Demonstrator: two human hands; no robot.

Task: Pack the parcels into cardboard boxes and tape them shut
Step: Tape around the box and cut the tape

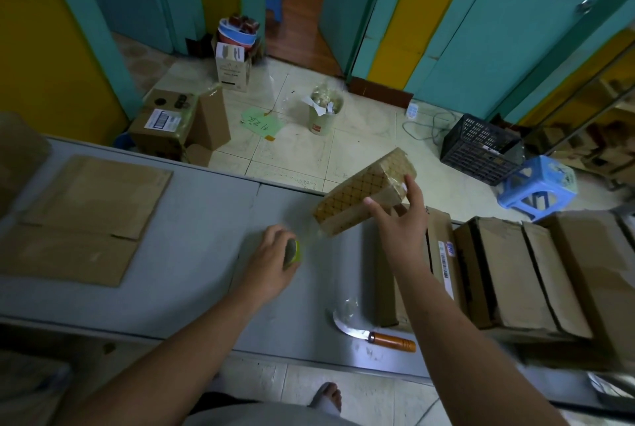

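A small cardboard box (357,195) with a dark diamond pattern is tilted up in the air above the grey table (192,271). My right hand (400,216) grips its near right end, thumb and fingers round the corner. My left hand (271,264) holds a roll of clear tape (292,253) with a yellow-green core just above the table, left of the box. A strip of clear tape runs from the roll up to the box's lower left corner.
Flattened cardboard sheets (82,219) lie on the table's left. Several brown boxes (515,271) stand at the right. A curved knife with an orange handle (374,336) lies near the front edge. On the floor beyond are boxes (168,123), a bin (323,113), a black crate (477,147) and a blue stool (536,185).
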